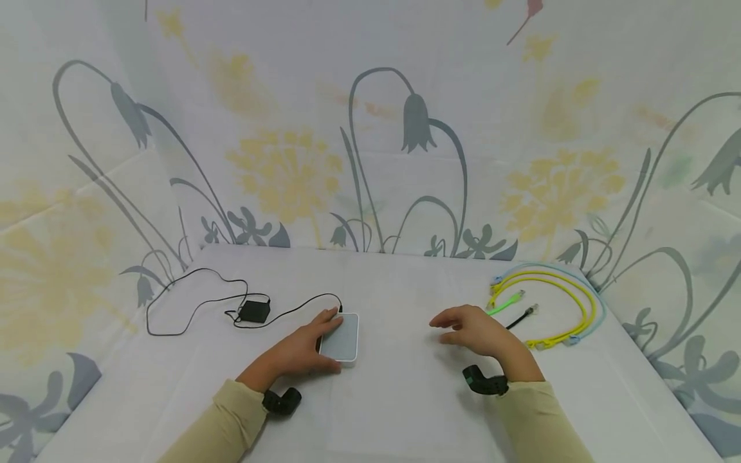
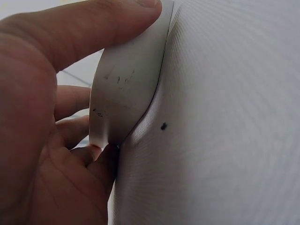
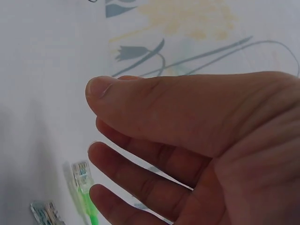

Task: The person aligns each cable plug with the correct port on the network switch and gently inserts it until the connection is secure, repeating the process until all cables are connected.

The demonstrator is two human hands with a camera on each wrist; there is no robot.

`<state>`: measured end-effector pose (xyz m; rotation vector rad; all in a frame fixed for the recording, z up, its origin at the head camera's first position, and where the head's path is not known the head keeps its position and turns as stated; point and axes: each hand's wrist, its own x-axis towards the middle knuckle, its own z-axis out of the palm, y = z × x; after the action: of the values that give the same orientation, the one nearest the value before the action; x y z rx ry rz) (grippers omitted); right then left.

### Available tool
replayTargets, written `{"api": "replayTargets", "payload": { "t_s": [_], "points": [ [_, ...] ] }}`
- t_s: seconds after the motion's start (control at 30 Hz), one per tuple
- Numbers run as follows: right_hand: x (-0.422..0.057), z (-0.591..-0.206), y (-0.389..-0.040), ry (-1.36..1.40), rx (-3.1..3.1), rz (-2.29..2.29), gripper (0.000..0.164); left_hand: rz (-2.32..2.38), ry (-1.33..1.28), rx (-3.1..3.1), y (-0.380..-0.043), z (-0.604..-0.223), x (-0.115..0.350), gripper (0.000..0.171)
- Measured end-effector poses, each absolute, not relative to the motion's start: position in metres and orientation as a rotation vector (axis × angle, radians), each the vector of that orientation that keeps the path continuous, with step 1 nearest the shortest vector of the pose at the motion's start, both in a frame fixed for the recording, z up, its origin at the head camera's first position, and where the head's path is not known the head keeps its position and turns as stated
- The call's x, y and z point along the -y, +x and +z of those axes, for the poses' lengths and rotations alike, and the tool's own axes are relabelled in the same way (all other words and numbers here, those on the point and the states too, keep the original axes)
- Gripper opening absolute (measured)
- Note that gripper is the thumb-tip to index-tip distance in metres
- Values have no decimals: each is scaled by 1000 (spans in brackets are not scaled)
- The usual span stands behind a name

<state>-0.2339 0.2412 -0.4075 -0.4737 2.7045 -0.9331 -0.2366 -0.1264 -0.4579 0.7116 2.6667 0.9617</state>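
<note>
A small square white box with a pale grey top [image 1: 340,337] lies flat on the white cloth, a black cord plugged into its far edge. My left hand [image 1: 301,350] grips this box from the left, thumb along the near side and fingers at the far side. In the left wrist view, the thumb presses the box's curved white side wall [image 2: 126,84], with fingers behind it. My right hand [image 1: 471,329] hovers over the cloth, fingers loosely bent and holding nothing. Closest to it are a green network cable [image 1: 505,303] and a black network cable [image 1: 523,316], both with clear plugs.
A black power adapter [image 1: 255,312] lies at the left in a loop of thin cord [image 1: 173,334]. Yellow cables [image 1: 587,302] and a light blue cable [image 1: 599,305] curve at the right. A flower-printed cloth backdrop [image 1: 388,193] rises behind and at both sides.
</note>
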Motion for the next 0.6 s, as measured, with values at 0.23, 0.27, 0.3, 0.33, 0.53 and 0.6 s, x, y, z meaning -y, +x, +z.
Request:
{"api": "replayTargets", "payload": {
  "t_s": [0.23,0.27,0.3,0.33,0.53,0.6],
  "points": [
    [-252,-407,-235,-466,-2696,-943,27,966,693,-2662,-237,-457,126,92],
    [-253,-407,-236,-474,-2701,-935,27,967,694,-2663,-237,-457,126,92],
    [-255,-407,-236,-481,-2704,-927,27,966,694,-2663,-238,-458,126,92],
    [-256,-407,-236,-483,-2707,-921,27,968,694,-2662,-238,-458,126,92],
    [-264,-410,-237,-451,-2741,-854,23,980,695,-2658,-238,-460,127,93],
    [-266,-410,-236,-426,-2742,-832,22,983,703,-2659,-238,-461,127,93]
  ]
}}
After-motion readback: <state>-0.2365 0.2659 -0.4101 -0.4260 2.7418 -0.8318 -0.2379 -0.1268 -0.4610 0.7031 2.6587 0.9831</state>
